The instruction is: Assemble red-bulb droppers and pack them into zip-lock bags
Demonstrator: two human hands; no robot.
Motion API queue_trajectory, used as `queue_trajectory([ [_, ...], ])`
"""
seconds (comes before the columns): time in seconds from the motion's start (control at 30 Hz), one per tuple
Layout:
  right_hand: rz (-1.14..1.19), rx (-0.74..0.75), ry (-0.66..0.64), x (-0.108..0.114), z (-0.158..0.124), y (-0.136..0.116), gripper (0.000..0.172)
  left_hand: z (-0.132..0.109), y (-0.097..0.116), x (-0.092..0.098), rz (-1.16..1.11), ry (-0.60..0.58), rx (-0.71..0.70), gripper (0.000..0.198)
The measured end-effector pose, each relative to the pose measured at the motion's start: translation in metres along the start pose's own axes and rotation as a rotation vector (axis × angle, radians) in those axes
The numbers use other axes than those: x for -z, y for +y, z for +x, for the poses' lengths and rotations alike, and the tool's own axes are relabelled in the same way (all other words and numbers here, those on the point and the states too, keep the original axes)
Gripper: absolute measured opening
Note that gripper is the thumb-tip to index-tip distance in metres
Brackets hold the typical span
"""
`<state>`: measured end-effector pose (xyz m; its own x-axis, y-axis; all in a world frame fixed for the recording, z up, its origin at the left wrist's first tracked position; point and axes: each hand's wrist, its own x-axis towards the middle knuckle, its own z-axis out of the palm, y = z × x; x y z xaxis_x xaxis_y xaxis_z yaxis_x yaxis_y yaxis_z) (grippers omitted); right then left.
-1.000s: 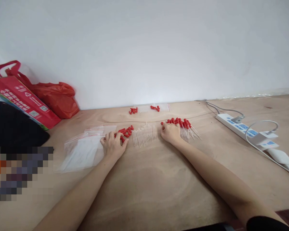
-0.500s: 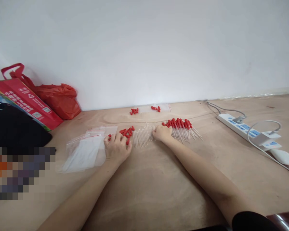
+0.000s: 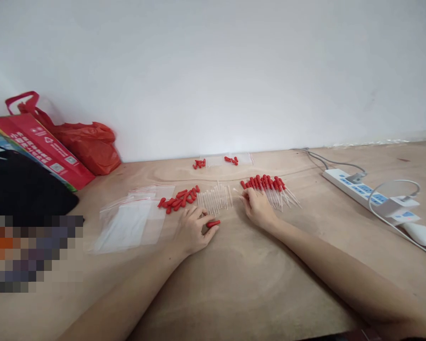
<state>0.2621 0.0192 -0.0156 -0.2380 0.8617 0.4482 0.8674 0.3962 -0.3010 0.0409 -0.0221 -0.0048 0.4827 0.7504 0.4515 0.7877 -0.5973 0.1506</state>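
Between thumb and fingers, my left hand (image 3: pixel 193 232) pinches one red rubber dropper bulb (image 3: pixel 213 223), just in front of a row of clear, thin dropper tubes (image 3: pixel 213 200). A pile of loose red bulbs (image 3: pixel 179 201) lies behind and left of that hand. My right hand (image 3: pixel 261 208) is closed on a single clear dropper tube (image 3: pixel 237 191), whose far end points up and left. Right beside it lie several droppers (image 3: pixel 264 183) with red bulbs fitted on clear tubes, partly covered by the hand.
Clear zip bags (image 3: pixel 124 225) lie on the wooden table (image 3: pixel 213 293) at left. Near the wall are more red bulbs (image 3: pixel 199 164) and a clear bag (image 3: pixel 216 160). A power strip (image 3: pixel 362 189) with cables stands right. Red bags (image 3: pixel 92 142) and a black cloth item (image 3: pixel 24 189) sit left.
My left hand has moved right from the bulb pile, carrying a red bulb. My right hand has drawn back rightward from the tube row with one tube.
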Motion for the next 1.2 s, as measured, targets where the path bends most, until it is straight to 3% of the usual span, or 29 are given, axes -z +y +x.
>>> queue_trajectory([
  [0.13, 0.104, 0.222, 0.024, 0.006, -0.028, 0.002, 0.021, 0.001, 0.002, -0.003, -0.069, 0.003, -0.051, 0.018],
  [0.27, 0.139, 0.331, -0.012, 0.010, -0.038, -0.010, 0.021, 0.001, 0.008, -0.005, -0.051, -0.012, -0.010, 0.016],
  [0.5, 0.158, 0.353, -0.060, 0.010, -0.038, -0.020, 0.021, 0.000, 0.010, -0.008, -0.052, 0.003, 0.080, 0.015],
  [1.03, 0.162, 0.473, -0.071, 0.008, -0.035, -0.013, 0.022, 0.001, 0.013, -0.005, -0.220, 0.020, -0.032, 0.024],
  [1.2, 0.160, 0.522, -0.062, 0.008, -0.032, -0.007, 0.020, 0.000, 0.014, -0.004, -0.248, -0.031, -0.076, 0.021],
])
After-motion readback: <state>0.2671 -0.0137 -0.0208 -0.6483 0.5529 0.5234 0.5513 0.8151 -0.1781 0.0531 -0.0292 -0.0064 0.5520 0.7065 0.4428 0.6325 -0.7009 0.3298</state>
